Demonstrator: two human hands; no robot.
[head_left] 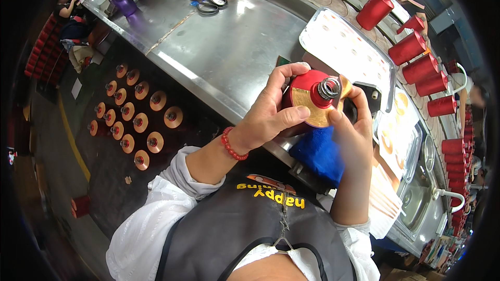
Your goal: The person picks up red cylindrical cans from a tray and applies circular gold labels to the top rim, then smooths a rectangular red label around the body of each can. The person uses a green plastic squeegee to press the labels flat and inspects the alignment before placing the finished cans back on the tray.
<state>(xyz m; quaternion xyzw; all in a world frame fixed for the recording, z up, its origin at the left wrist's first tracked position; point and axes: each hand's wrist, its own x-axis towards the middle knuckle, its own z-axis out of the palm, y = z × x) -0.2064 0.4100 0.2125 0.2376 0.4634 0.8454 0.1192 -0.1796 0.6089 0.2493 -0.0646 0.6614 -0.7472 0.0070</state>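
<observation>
A grey apron [245, 224] fills the foreground; above it both hands clasp a red thread spool [312, 93] over the steel table [224, 47] edge, its axis pointing at the camera, left hand [271, 112] wrapped around its side, right hand [354, 125] pinching the copper flange

Left hand [273, 112] and right hand [354, 125] were raised together, fingers curled closed, forearms bent inward from near.

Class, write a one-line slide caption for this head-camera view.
Both hands, left and right, hold a red thread spool over a steel worktable.
</observation>
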